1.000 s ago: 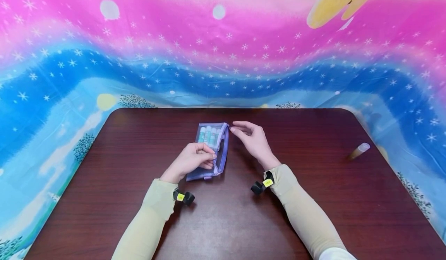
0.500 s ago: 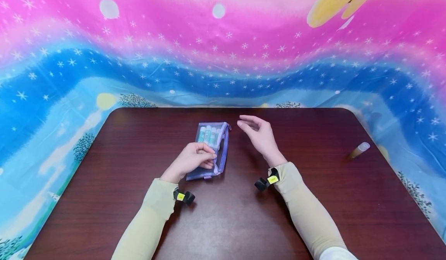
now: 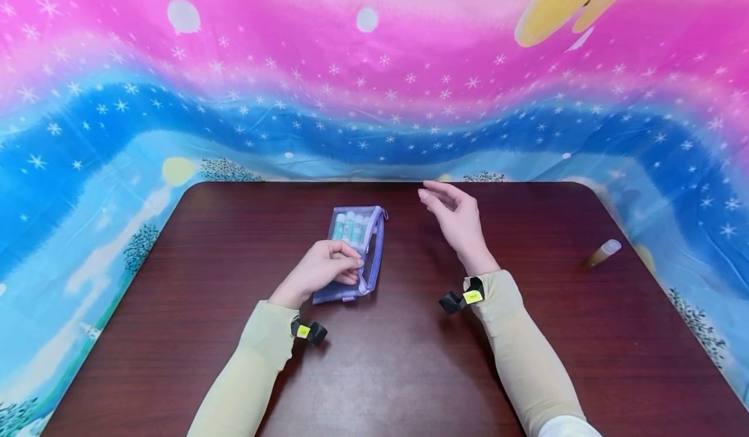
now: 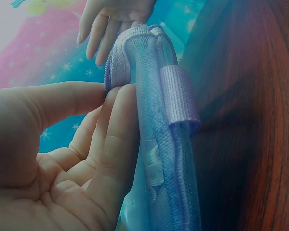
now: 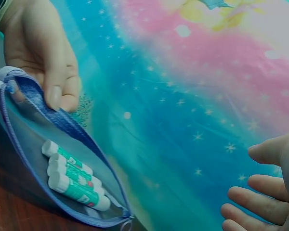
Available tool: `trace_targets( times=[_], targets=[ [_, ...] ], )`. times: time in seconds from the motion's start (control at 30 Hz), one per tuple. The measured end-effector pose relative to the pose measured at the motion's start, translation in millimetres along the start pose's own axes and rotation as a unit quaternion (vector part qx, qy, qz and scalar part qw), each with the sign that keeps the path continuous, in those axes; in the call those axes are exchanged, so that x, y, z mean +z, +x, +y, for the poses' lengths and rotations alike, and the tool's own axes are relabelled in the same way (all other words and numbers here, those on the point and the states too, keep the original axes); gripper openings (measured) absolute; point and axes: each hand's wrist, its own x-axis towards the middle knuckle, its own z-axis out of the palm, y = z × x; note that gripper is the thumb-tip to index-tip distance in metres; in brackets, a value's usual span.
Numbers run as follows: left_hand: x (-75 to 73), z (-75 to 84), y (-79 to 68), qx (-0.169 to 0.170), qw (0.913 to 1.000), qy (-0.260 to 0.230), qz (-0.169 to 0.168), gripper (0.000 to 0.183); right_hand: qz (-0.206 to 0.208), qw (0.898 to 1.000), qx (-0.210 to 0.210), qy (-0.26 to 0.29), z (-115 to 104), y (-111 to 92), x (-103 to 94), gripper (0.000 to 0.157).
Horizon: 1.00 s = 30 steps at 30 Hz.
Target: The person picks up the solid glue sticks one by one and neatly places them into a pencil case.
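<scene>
A purple mesh zip pouch (image 3: 377, 255) lies on the table with its zipped mouth gaping toward the right. Inside it are several green-and-white glue sticks (image 5: 77, 180), side by side. My left hand (image 3: 324, 268) pinches the upper edge of the mouth between thumb and fingers, as the left wrist view (image 4: 67, 144) shows up close. My right hand (image 3: 459, 222) is raised above the table, right of the pouch and apart from it. Its fingers are loosely bent and hold nothing. A zip pull (image 5: 127, 224) hangs at the far end of the mouth.
A small cylinder (image 3: 603, 253), translucent with a brownish lower part, is near the right edge of the brown table (image 3: 526, 333). Behind the table hangs a pink and blue patterned cloth (image 3: 374, 99). Each wrist wears a black camera mount (image 3: 459, 299).
My right hand has moved away from the zip end of the pouch, rightward and toward the table's far side. The left hand and the pouch have stayed in place.
</scene>
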Motion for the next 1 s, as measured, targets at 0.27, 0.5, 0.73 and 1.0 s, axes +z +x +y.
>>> trace_targets(
  times=[0.27,0.5,0.73,1.0],
  targets=[
    [0.3,-1.9,1.2,-0.004,0.9999,0.003,0.011,0.015,0.021,1.000,-0.002,-0.003,17,9,-10.8,0.036],
    [0.1,-1.6,1.3,0.000,1.0000,0.004,0.008,0.016,0.042,0.998,-0.016,-0.035,16,10,-15.8,0.037],
    [0.2,-1.6,1.6,-0.002,1.0000,0.004,0.008,0.016,0.052,0.998,-0.022,-0.019,11,9,-23.6,0.037],
    [0.6,-0.3,0.6,-0.009,0.9999,0.004,0.014,0.013,0.060,0.998,-0.035,-0.001,-13,3,-28.9,0.035]
  ],
)
